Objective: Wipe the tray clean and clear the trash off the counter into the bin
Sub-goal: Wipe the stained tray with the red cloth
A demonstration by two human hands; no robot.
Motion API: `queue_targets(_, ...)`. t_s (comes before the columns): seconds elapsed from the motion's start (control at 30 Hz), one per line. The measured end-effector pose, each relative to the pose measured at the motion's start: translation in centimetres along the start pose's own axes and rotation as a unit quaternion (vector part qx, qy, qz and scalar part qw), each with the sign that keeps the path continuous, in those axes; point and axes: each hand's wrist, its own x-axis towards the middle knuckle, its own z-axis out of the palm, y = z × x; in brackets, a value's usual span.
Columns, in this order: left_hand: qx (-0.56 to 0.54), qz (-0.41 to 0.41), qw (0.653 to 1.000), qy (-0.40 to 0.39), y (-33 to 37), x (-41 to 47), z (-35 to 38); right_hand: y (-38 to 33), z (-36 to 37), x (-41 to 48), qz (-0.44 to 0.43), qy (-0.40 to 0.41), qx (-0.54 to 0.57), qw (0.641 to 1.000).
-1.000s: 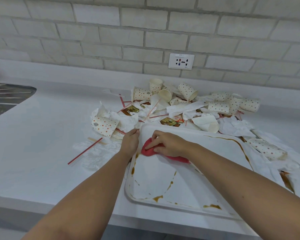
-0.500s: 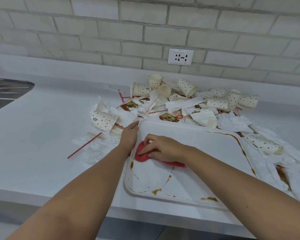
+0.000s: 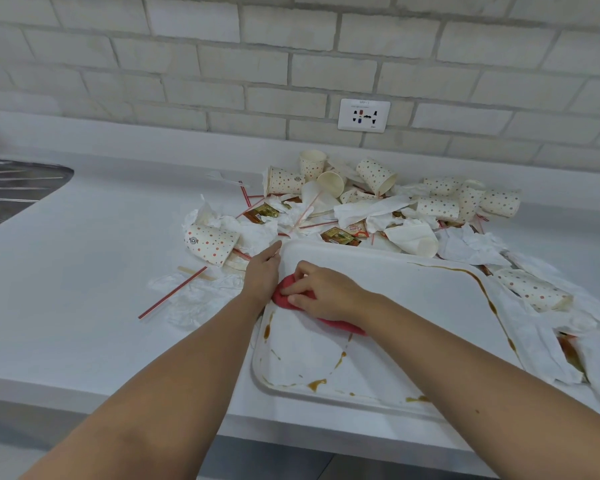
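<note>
Tray (image 3: 413, 306), likely stiff and light, on the surface: left hand (image 3: 262, 275) flat against its far-left rim; right hand (image 3: 323, 294) bunching the soft red cloth (image 3: 283, 299) there. Crushable cups (image 3: 284, 180) lie behind.

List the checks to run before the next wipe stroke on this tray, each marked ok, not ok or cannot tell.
1. Grip: the right hand holds the red cloth pressed on the tray: ok.
2. Bracing: the left hand rests against the tray's left rim: ok.
3. Surface free of stains: not ok; brown sauce lies near the front rim and along the right edge.
4. Trash off the counter: not ok; paper cups, napkins and straws lie behind and beside the tray.
5. Reach to the bin: cannot tell; none in view.
</note>
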Motion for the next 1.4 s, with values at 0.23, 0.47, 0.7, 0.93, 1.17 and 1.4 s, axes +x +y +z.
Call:
queue_targets(0.23,-0.008,-0.006,1.0,-0.01,-0.1,-0.1,-0.1,3.4,-1.7,-1.9,0.023,-0.008,0.008,1.0)
queue_targets(0.47,-0.011,0.004,1.0,0.002,-0.2,-0.1,0.1,-0.3,1.0,-1.7,-0.008,0.017,-0.03,0.999)
queue_targets(0.7,-0.024,-0.002,1.0,-0.005,-0.1,-0.3,0.1,-0.1,-0.1,-4.1,-0.065,-0.075,0.022,0.995)
queue_targets(0.93,0.002,0.016,1.0,0.01,-0.4,-0.1,0.2,0.2,0.0,-1.9,-0.017,-0.001,-0.016,1.0)
queue_targets(1.17,0.002,0.013,1.0,0.007,-0.2,-0.3,0.2,-2.4,1.8,-4.0,-0.093,-0.07,-0.029,0.993)
queue_targets(1.4,0.049,0.026,0.998,0.012,-0.2,-0.4,0.2,1.5,-0.4,-5.2,-0.048,-0.058,-0.002,0.997)
